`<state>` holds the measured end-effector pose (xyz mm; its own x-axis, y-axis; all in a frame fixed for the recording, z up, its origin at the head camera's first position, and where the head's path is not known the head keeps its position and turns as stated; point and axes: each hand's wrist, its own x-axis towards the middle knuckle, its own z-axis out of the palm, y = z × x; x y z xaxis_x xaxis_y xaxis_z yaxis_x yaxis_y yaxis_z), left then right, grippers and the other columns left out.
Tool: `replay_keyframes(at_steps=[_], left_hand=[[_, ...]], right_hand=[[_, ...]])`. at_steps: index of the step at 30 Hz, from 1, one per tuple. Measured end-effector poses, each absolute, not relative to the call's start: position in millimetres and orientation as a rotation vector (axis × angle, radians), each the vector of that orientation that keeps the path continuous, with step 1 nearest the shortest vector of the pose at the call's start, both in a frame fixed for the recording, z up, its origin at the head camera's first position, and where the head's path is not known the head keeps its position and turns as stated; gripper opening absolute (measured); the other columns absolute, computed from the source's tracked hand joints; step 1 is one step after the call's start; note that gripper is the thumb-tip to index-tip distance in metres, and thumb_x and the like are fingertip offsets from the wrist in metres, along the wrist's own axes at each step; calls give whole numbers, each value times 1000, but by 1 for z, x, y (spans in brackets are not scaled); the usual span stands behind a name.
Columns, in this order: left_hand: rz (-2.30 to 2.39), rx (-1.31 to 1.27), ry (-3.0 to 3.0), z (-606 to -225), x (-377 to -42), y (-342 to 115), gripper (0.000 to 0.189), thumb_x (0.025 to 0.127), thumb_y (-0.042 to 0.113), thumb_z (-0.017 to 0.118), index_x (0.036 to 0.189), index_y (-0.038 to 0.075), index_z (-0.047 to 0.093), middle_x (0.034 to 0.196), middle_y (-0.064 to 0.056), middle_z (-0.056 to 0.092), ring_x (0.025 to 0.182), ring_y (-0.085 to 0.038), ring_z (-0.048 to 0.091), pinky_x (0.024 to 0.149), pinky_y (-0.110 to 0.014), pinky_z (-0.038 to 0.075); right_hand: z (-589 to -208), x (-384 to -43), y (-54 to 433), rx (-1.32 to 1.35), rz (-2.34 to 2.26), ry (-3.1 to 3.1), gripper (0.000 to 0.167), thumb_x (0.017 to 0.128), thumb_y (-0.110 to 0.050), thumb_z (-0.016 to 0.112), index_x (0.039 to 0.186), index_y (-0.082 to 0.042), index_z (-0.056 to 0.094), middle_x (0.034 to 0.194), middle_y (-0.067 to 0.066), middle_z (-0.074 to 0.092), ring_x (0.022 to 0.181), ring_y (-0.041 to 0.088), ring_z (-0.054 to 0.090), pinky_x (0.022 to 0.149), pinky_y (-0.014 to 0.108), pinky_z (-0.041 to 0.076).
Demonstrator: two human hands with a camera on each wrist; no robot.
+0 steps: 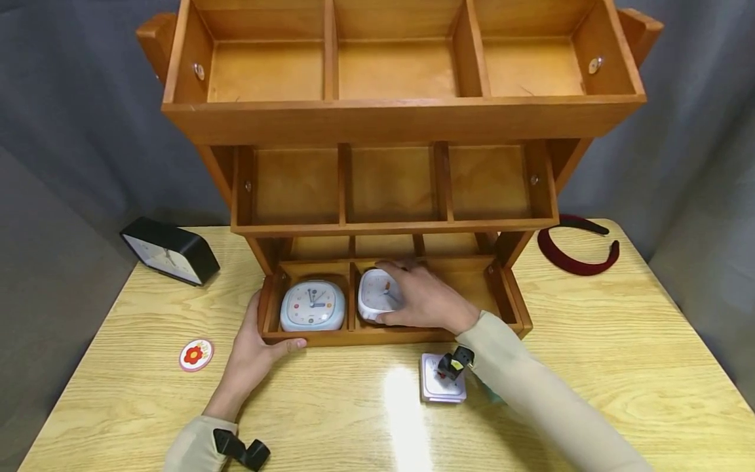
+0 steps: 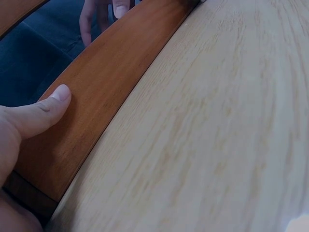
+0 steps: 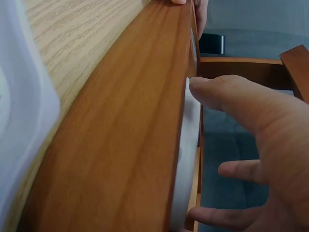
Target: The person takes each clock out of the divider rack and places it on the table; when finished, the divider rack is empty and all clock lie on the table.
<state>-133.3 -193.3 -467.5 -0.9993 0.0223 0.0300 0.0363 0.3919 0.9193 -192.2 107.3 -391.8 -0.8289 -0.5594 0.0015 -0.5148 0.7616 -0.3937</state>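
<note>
While the left hand (image 1: 250,351) spans the front left corner of the lower wooden tray (image 1: 377,337), thumb straight on the front wall and apart from the fingers along the side, the right hand (image 1: 427,298) grips a white clock (image 1: 373,290) between thumb and fingers, just right of the tray's divider. To its left, in the end compartment, sits a pale blue clock (image 1: 312,319) with coloured spots on its dial; its numerals and the tiny print beneath its hands are too small to read. On the table, a round badge (image 1: 194,355) carries a red flower and yellow lettering, illegible here. Beyond it stands a black-cased clock (image 1: 203,259), its dial marks faint. A dark red headband (image 1: 569,263) lies right of the tray.
</note>
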Motion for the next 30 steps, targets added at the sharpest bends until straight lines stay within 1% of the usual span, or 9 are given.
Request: replay_keyframes(at_steps=[1, 9, 13, 18, 20, 22, 26, 28, 30], left_hand=[[-1724, -56, -2609, -467, -133, -193, 115, 69, 20, 88, 155, 23, 12, 155, -11, 30, 142, -32, 32, 117, -49, 26], [-1722, -65, -2597, -466, -133, -192, 116, 68, 20, 89, 155, 24, 12, 155, -10, 31, 142, -31, 32, 117, -48, 26], [-1729, -75, -2583, -467, -134, -192, 115, 68, 19, 89, 154, 23, 14, 154, -11, 32, 142, -31, 32, 118, -48, 24], [-1714, -57, -2596, -468, -135, -193, 115, 68, 18, 89, 155, 22, 14, 155, -12, 32, 142, -33, 32, 117, -49, 25], [-1709, -54, -2603, -468, -135, -193, 116, 68, 18, 89, 155, 21, 13, 155, -12, 31, 142, -33, 32, 117, -49, 25], [-1710, -53, -2606, -468, -136, -193, 116, 68, 18, 89, 155, 21, 12, 155, -12, 30, 142, -32, 32, 117, -48, 26], [-1714, -44, -2614, -468, -136, -192, 117, 68, 18, 89, 155, 20, 11, 156, -11, 29, 142, -32, 32, 117, -48, 26], [-1711, -30, -2620, -468, -135, -193, 118, 68, 18, 89, 155, 20, 10, 156, -12, 28, 142, -33, 31, 117, -48, 25], [-1707, -22, -2624, -467, -134, -193, 118, 68, 18, 89, 155, 19, 10, 157, -12, 28, 142, -34, 31, 118, -49, 25]], right_hand=[[-392, -193, 107, -877, -580, 2839, 87, 75, -43, 80, 144, -7, 40, 129, 16, 57, 103, 25, 59, 94, 41, 50], [-396, -196, 102, -892, -572, 2844, 84, 74, -41, 80, 142, -8, 44, 120, 15, 60, 95, 22, 58, 85, 38, 51], [-397, -198, 99, -913, -549, 2832, 81, 74, -39, 81, 140, -8, 45, 109, 11, 61, 87, 20, 55, 76, 34, 50], [-399, -201, 96, -945, -504, 2817, 77, 73, -36, 81, 137, -10, 47, 98, 7, 63, 94, 24, 56, 76, 35, 50], [-398, -203, 95, -919, -479, 2799, 78, 73, -36, 80, 139, -11, 45, 101, 8, 63, 102, 28, 55, 81, 38, 51], [-398, -203, 94, -865, -453, 2771, 83, 74, -37, 79, 144, -13, 41, 111, 11, 64, 111, 32, 54, 90, 42, 49], [-395, -205, 91, -767, -439, 2702, 92, 74, -37, 78, 151, -16, 32, 134, 16, 57, 130, 39, 43, 107, 51, 40], [-395, -206, 89, -721, -447, 2670, 95, 74, -37, 78, 152, -19, 28, 140, 16, 53, 136, 40, 37, 110, 53, 36], [-395, -208, 87, -690, -457, 2647, 96, 74, -36, 79, 153, -21, 27, 140, 16, 52, 135, 39, 38, 107, 52, 39]])
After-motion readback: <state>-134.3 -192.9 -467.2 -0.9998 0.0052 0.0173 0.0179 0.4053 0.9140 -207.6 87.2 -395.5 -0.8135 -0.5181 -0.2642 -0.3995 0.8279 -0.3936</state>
